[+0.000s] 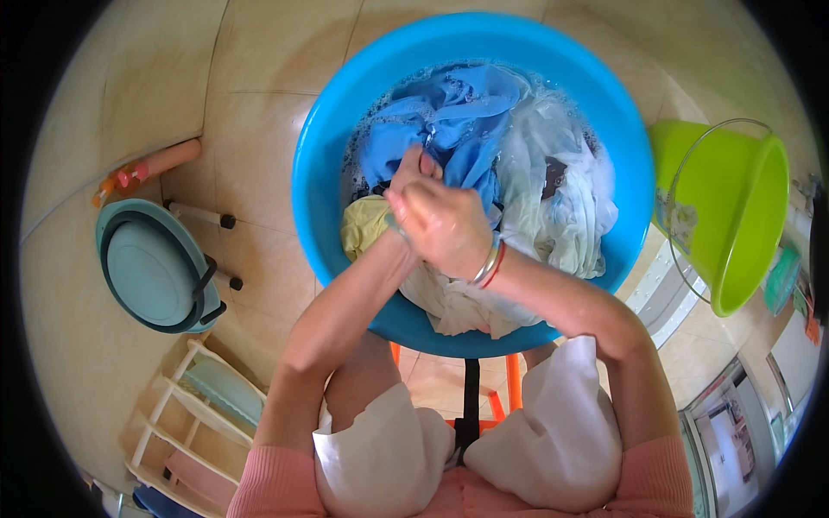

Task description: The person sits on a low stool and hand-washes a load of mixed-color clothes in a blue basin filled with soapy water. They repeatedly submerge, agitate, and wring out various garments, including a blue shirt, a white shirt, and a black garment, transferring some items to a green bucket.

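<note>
Head cam: your R hand (453,224) overlaps L hand (406,181) at blue cloth (471,121), can't tell grip; tub (324,138) close, prob. for reach.

centre: basin (321,198), smooth glossy plastic | in it: blue cloth (475,110), wet, wrinkled; white cloth (537,155), thin, wet | right: bucket (717,194), shiny plastic; handle (670,216), metal | upper left: floor tiles (259,155), smooth, faintly glossy
</note>
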The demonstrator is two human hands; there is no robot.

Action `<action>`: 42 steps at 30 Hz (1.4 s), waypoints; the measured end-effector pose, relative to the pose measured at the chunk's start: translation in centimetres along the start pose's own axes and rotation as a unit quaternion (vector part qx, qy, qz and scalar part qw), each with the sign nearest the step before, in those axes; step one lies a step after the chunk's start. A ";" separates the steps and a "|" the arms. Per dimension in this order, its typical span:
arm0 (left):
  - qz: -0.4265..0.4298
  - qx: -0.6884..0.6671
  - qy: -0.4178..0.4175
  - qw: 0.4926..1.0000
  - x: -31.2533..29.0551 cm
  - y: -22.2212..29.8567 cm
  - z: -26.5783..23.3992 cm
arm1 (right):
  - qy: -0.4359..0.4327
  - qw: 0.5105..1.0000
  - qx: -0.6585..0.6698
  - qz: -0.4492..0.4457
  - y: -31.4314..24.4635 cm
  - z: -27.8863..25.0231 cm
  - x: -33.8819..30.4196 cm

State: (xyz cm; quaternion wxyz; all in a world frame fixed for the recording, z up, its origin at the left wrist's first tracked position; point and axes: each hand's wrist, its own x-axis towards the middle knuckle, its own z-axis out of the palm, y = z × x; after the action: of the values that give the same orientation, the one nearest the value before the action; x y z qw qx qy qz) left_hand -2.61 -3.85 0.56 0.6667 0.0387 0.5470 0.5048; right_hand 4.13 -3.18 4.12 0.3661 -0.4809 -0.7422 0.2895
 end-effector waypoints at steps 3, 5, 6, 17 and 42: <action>-0.184 0.000 0.175 0.967 -2.3 2.9 5.2 | -0.065 0.990 -0.115 0.045 9.1 -1.9 0.5; -0.120 0.145 0.047 0.981 -0.1 4.3 3.8 | -0.014 0.979 -0.198 0.042 11.5 -3.8 0.5; -0.016 0.258 -0.015 0.966 0.5 5.4 3.5 | 0.015 0.986 -0.153 0.068 10.7 -4.6 1.3; 0.283 0.860 -0.187 0.381 2.7 3.2 -5.7 | -0.226 0.940 -0.255 0.014 9.7 -3.2 -3.0; 0.352 0.718 -0.163 0.577 3.9 4.5 -5.6 | -0.288 0.932 -0.213 0.054 11.1 -5.9 -0.1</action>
State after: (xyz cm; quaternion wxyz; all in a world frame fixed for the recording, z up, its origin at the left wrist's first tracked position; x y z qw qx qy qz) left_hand -10.17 -1.72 -1.62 0.2690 0.7763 0.5559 0.1267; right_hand 14.56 1.31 -1.21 0.0093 -0.4833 -0.8328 0.2697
